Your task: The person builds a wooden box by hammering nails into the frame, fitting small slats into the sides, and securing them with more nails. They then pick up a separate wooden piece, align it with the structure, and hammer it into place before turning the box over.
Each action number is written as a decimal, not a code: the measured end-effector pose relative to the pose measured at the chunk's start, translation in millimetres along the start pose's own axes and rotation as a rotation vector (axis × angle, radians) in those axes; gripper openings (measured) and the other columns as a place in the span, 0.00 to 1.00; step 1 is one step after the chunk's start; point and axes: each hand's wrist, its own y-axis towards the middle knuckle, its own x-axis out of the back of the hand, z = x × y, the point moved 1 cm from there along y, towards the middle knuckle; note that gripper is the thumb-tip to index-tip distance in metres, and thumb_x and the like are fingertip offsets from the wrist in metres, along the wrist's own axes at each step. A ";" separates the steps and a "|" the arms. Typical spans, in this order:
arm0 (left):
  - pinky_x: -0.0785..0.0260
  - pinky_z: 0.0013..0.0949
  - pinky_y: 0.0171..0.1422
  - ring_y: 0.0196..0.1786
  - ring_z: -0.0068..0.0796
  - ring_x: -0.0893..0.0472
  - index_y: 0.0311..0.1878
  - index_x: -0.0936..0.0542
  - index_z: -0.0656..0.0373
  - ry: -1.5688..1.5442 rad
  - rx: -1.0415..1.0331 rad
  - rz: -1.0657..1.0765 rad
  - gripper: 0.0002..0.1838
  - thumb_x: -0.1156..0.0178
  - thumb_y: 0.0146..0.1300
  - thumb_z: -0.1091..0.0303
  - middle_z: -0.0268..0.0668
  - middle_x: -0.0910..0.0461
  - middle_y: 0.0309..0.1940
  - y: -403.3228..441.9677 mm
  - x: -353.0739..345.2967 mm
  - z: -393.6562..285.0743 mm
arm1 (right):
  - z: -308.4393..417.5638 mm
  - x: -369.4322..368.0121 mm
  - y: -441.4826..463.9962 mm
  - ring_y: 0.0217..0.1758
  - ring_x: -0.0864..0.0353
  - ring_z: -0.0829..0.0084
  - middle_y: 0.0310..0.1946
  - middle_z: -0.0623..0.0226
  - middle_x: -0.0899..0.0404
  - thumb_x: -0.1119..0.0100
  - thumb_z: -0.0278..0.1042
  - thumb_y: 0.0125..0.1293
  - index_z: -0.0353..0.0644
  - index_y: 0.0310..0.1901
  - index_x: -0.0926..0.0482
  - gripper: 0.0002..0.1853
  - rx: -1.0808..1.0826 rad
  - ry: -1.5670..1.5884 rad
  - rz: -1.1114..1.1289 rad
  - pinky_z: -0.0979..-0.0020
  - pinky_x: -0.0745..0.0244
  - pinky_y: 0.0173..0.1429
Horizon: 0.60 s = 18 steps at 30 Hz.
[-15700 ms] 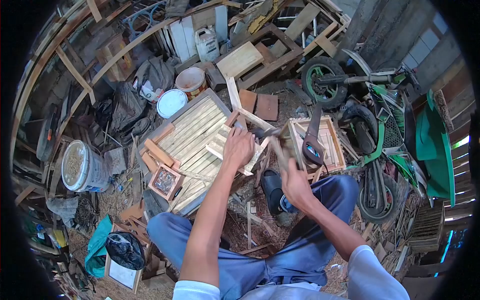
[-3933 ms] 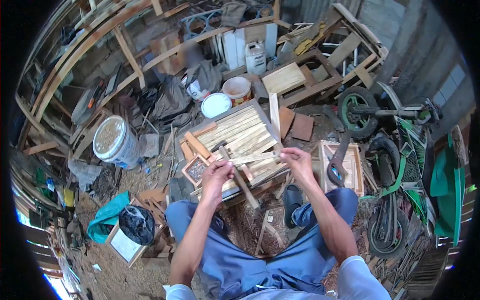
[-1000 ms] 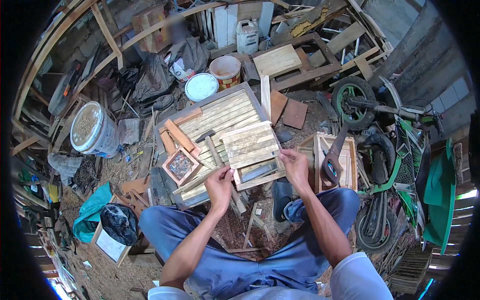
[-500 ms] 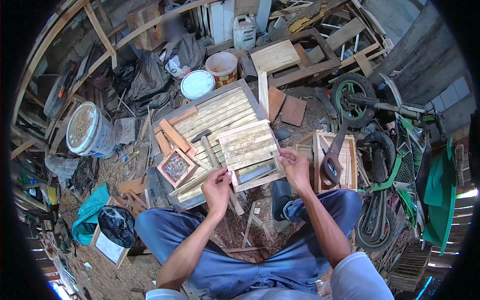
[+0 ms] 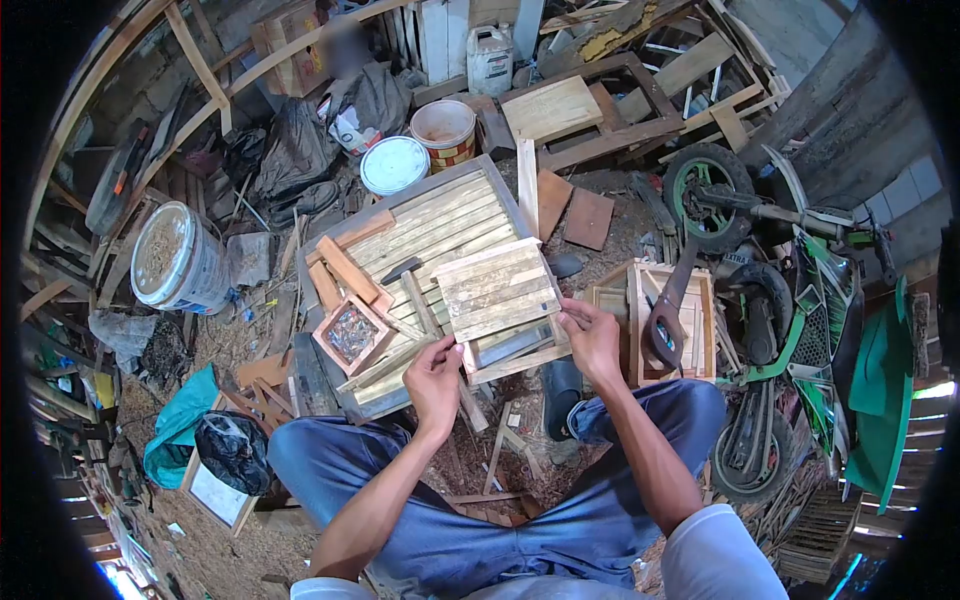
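Note:
A small slatted wooden panel (image 5: 496,290) is held tilted over the slatted work board (image 5: 440,220). My left hand (image 5: 435,385) pinches its lower left corner between thumb and fingers. At its lower right corner my right hand (image 5: 592,340) grips the edge, beside a small dark mark. Beneath the panel, part of a light wooden frame (image 5: 520,362) shows. A hammer (image 5: 418,300) lies left of the panel, its handle towards me. Further left sit a small wooden box of nails (image 5: 353,333) and reddish wood blocks (image 5: 350,268).
A handsaw (image 5: 664,335) rests on a wooden crate (image 5: 708,340) at the right, with a small green motorbike (image 5: 800,310) beyond. Buckets, one with a white lid (image 5: 394,165), stand behind the board. A bucket of sawdust-like material (image 5: 165,255) is at the left.
Earlier my right hand swung the hammer over wood pieces; later both hands held a thin strip-like piece. Now they hold the slatted panel, almost unmoved over the last second, while the hammer lies on the board.

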 end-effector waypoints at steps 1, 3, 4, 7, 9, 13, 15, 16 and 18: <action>0.26 0.24 0.42 0.36 0.21 0.19 0.50 0.16 0.68 -0.002 -0.002 -0.006 0.13 0.35 0.64 0.72 0.38 0.15 0.36 -0.2 -0.4 -0.5 | -1.9 0.0 0.9 0.50 0.14 0.68 0.45 0.54 0.14 0.38 0.25 0.64 0.32 0.51 0.18 0.14 -0.002 -0.009 0.001 0.70 0.23 0.56; 0.26 0.24 0.42 0.35 0.20 0.19 0.50 0.16 0.67 -0.002 -0.004 -0.018 0.13 0.35 0.64 0.72 0.38 0.15 0.34 -1.3 -1.1 -2.2 | -1.7 0.0 -0.3 0.50 0.14 0.67 0.45 0.54 0.14 0.38 0.26 0.64 0.32 0.51 0.18 0.14 -0.009 -0.033 -0.001 0.70 0.23 0.56; 0.26 0.24 0.42 0.35 0.20 0.19 0.50 0.16 0.67 -0.004 -0.001 -0.020 0.13 0.35 0.64 0.72 0.38 0.15 0.34 -1.4 -1.3 -1.9 | 1.6 0.6 -2.2 0.50 0.14 0.67 0.45 0.53 0.14 0.38 0.27 0.64 0.32 0.51 0.18 0.14 -0.012 -0.047 -0.004 0.70 0.23 0.56; 0.26 0.23 0.42 0.34 0.19 0.19 0.49 0.16 0.67 -0.006 0.006 -0.020 0.12 0.35 0.65 0.71 0.37 0.15 0.34 -0.1 -1.2 1.3 | 0.7 0.4 -2.3 0.50 0.14 0.65 0.44 0.52 0.14 0.37 0.27 0.64 0.33 0.50 0.17 0.14 0.000 -0.072 -0.009 0.69 0.23 0.56; 0.26 0.24 0.42 0.34 0.19 0.19 0.49 0.16 0.67 -0.005 0.011 -0.006 0.12 0.35 0.65 0.71 0.37 0.15 0.34 1.5 -1.0 4.0 | -0.4 0.8 -1.0 0.50 0.14 0.65 0.44 0.52 0.14 0.37 0.28 0.64 0.33 0.50 0.17 0.14 0.010 -0.079 -0.012 0.68 0.23 0.56; 0.27 0.24 0.41 0.34 0.18 0.20 0.49 0.15 0.67 0.013 -0.018 -0.013 0.12 0.35 0.65 0.71 0.37 0.16 0.33 1.7 -0.9 2.2 | 0.6 1.0 -1.2 0.49 0.13 0.65 0.44 0.52 0.14 0.37 0.28 0.64 0.34 0.50 0.17 0.14 0.014 -0.084 -0.017 0.68 0.23 0.55; 0.27 0.24 0.41 0.34 0.18 0.20 0.49 0.16 0.67 0.006 -0.006 -0.019 0.12 0.35 0.65 0.71 0.37 0.16 0.33 0.5 -1.4 -0.7 | 1.3 1.7 -2.2 0.49 0.13 0.65 0.43 0.52 0.14 0.37 0.28 0.64 0.34 0.50 0.17 0.14 0.014 -0.083 -0.017 0.68 0.23 0.55; 0.27 0.24 0.41 0.34 0.18 0.20 0.49 0.16 0.67 0.006 -0.007 -0.022 0.12 0.35 0.65 0.71 0.37 0.16 0.33 0.6 -1.7 -0.5 | 1.8 2.1 -2.3 0.49 0.13 0.65 0.43 0.52 0.14 0.37 0.28 0.64 0.34 0.50 0.17 0.14 0.017 -0.079 -0.014 0.68 0.23 0.55; 0.27 0.24 0.41 0.34 0.18 0.20 0.49 0.16 0.68 0.006 -0.007 -0.030 0.12 0.35 0.65 0.71 0.38 0.16 0.33 1.1 -1.9 0.8 | 3.4 2.0 -2.7 0.49 0.13 0.65 0.43 0.52 0.14 0.37 0.28 0.64 0.34 0.50 0.17 0.14 0.016 -0.083 -0.012 0.68 0.23 0.55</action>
